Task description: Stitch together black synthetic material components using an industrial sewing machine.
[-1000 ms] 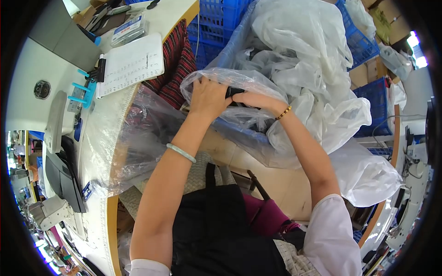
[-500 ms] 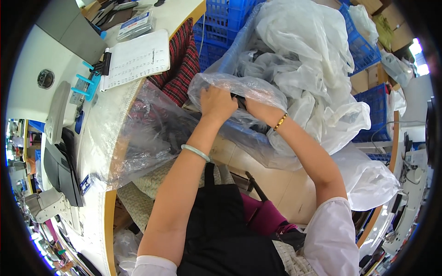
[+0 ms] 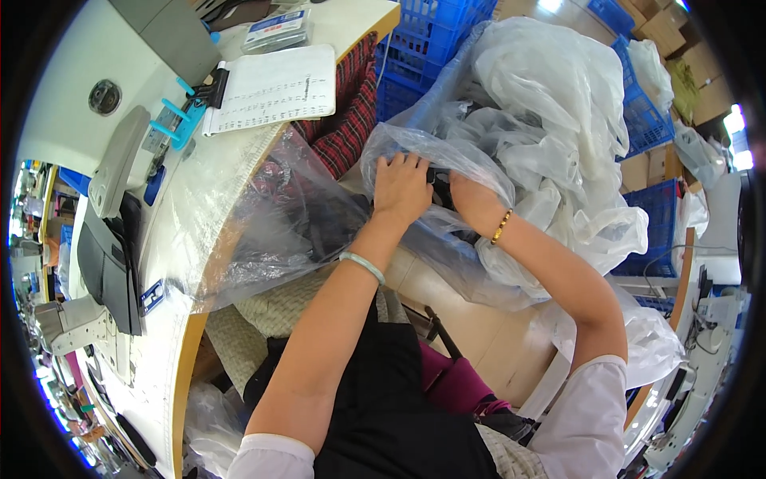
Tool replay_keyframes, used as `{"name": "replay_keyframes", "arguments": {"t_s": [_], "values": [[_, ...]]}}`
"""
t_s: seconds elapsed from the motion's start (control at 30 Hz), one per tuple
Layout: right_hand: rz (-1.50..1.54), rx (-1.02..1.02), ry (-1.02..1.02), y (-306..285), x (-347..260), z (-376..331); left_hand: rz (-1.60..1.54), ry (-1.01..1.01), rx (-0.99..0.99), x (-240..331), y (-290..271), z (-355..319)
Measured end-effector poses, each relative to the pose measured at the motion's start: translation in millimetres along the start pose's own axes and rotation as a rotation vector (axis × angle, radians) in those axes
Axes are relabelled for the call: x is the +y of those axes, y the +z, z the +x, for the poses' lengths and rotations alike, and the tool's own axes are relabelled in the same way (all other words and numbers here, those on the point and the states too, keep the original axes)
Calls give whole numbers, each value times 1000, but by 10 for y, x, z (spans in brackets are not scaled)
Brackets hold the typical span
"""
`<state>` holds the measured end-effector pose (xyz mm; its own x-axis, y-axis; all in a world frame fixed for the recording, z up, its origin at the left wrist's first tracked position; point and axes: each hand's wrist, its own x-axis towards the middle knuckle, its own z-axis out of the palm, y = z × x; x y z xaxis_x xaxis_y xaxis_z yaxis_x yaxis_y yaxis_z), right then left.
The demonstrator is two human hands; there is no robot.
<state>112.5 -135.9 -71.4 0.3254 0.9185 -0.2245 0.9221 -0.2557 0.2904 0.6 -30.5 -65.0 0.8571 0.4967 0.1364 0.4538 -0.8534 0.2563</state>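
Both my hands are at the mouth of a clear plastic bag (image 3: 431, 148) lining a blue crate. My left hand (image 3: 401, 190), below a pale green bangle (image 3: 363, 268), curls over a small black piece (image 3: 436, 177) by its index finger; its thumb is hidden. My right hand (image 3: 476, 203), with a gold-beaded bracelet (image 3: 501, 227), reaches in from the other side. Its fingers bend down among dark things in the bag, and their tips are hidden, so what they grip cannot be made out.
Crumpled translucent bags (image 3: 550, 72) heap over the crate's far side. At left a white worktable (image 3: 183, 215) carries a sewing machine (image 3: 120, 160), a clipped notebook (image 3: 275, 88) and a draped clear plastic sheet (image 3: 295, 215). Red plaid cloth (image 3: 351, 120) hangs by its edge. Blue crates (image 3: 435, 40) are stacked behind.
The whole view has shifted, so the table and crate appear further right. My left hand's fingers show more plainly, spread a little further apart. Both hands remain at the bag's mouth.
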Motion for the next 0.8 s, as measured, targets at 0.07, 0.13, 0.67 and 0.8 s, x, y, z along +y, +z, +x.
{"name": "replay_keyframes", "arguments": {"t_s": [0.07,0.13,0.67,0.8], "values": [[-57,258,-21,50,-10,-42,100,70,2,-30,18,-29],[-20,453,-68,229,75,-31,143,89,-25,28,18,11],[-49,-50,-68,-243,39,-366,169,5,-46,-102,187,-73],[261,249,-125,-840,418,-576,105,33,77,-78,116,-37]]}}
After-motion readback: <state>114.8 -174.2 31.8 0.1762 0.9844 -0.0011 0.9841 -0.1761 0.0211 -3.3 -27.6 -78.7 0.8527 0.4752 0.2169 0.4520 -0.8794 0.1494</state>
